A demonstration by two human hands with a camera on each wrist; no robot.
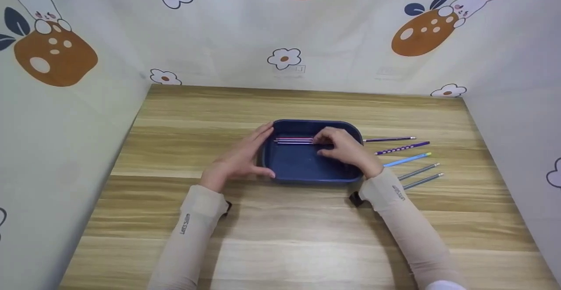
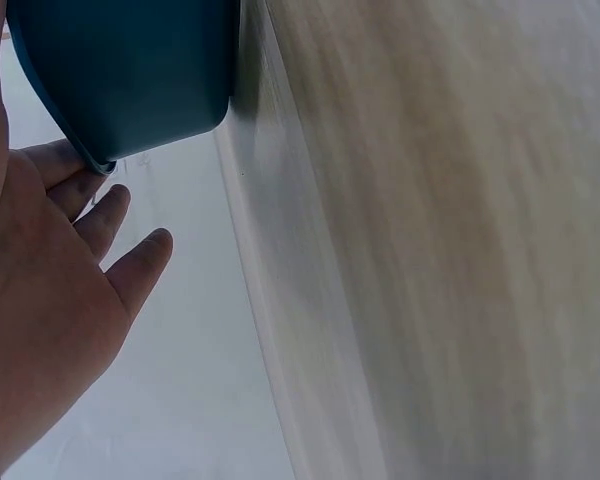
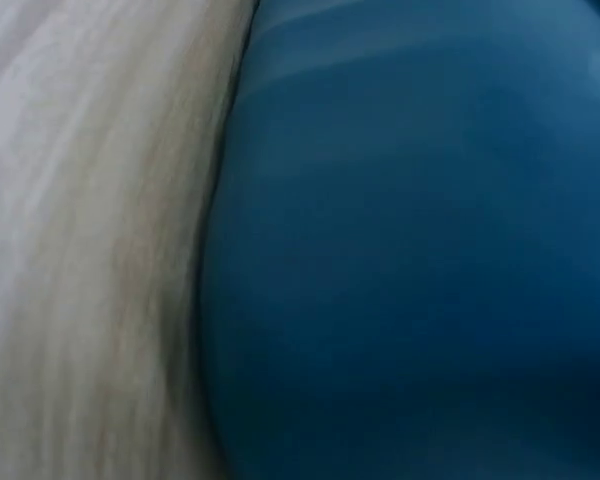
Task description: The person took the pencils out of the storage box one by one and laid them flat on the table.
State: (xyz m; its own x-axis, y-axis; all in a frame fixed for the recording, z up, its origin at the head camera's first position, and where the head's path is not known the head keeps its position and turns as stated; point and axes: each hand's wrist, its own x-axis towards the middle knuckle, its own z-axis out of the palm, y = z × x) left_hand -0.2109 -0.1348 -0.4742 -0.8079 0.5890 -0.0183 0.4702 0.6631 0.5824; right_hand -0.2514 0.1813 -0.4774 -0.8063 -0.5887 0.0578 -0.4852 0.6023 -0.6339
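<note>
A dark blue rectangular tray (image 1: 313, 180) sits on the table. My left hand (image 1: 241, 154) spans its left end, with the fingers on the far left corner and the thumb by the near left one. In the left wrist view, the fingers of that hand (image 2: 70, 270) touch the tray's rim (image 2: 108, 166). Several slim pencils (image 1: 292, 141) lie side by side inside the tray. Over their right ends is my right hand (image 1: 344, 147), its bent fingertips at the pencils and its thumb apart from them. The right wrist view shows only the tray's outer wall (image 3: 400, 230) and table, no fingers.
Right of the tray, more pencils lie fanned out: a dark one (image 1: 394, 139), a purple spotted one (image 1: 405, 148), a blue one (image 1: 407, 159) and grey-green ones (image 1: 420, 171). A patterned cloth (image 1: 228, 40) stands behind and beside the wood-grain table (image 1: 307, 228).
</note>
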